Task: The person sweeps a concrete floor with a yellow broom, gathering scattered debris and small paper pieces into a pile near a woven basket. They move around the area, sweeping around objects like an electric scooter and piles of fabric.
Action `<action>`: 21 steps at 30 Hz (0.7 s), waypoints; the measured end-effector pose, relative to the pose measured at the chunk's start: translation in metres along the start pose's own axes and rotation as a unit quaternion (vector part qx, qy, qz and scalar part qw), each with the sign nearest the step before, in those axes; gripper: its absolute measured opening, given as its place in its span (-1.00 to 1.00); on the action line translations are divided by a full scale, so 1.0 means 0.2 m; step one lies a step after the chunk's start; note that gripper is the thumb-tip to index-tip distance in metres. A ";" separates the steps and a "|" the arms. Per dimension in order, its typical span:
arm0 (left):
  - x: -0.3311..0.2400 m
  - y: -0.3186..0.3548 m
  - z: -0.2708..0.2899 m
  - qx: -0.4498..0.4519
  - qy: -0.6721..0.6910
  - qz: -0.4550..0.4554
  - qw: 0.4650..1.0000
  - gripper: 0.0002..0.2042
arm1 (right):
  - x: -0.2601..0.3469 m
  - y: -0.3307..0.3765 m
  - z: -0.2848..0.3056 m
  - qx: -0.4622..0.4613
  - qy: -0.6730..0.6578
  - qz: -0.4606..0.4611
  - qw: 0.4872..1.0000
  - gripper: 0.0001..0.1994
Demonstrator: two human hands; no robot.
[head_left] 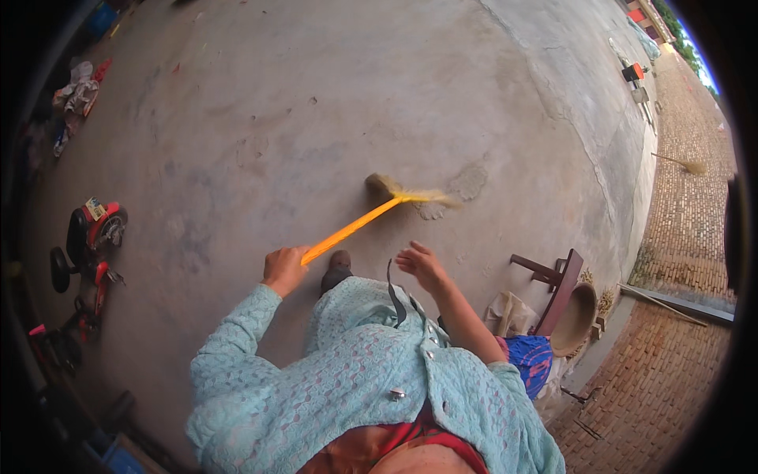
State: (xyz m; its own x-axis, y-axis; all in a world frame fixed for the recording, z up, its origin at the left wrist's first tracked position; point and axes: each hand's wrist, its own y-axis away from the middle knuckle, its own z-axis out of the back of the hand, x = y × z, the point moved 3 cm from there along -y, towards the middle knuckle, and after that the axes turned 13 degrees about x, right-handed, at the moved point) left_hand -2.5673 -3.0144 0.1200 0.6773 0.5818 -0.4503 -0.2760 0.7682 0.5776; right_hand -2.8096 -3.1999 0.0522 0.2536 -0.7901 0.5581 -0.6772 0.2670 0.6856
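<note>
My left hand (284,270) is wrapped round the upper end of a bright orange handle. This is the handle of a broom (347,231), which slants away from me to the right over the concrete. Its yellow head is smeared by motion, and a grey-brown clump (382,186), perhaps its bristles, shows at the head's left side. A rough grey patch (467,182) lies on the floor just beyond the head. My right hand (423,264) hangs in front of my body with its fingers apart, holding nothing and away from the handle.
At the left stands a red and black ride-on vehicle (99,229), with crumpled cloths (79,95) farther off. To my right are a dark red wooden bench (559,292), a round basin (575,320) and a blue cloth (530,362). Brick paving (687,126) runs along the right.
</note>
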 end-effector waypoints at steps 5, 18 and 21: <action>-0.28 -0.09 -0.03 0.003 0.169 -0.036 0.985 -0.68 | -0.01 -0.13 -0.40 0.116 -0.114 -0.085 0.983 -0.50; -0.62 -0.26 0.27 0.050 0.496 -0.105 0.861 -0.68 | 0.51 -0.52 -0.46 0.145 -0.318 0.070 0.934 -0.83; -0.54 -0.21 0.36 0.008 0.525 -0.078 0.847 -0.73 | 0.60 -0.56 -0.34 0.241 -0.346 -0.031 0.906 -0.90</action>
State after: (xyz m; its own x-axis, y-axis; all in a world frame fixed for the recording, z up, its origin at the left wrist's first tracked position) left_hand -2.5796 -3.1288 0.1939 -0.2782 0.3963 -0.8750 -0.2246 0.8589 0.4604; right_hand -2.6573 -3.2879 0.0743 -0.0798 -0.9967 -0.0157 -0.9417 0.0703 0.3290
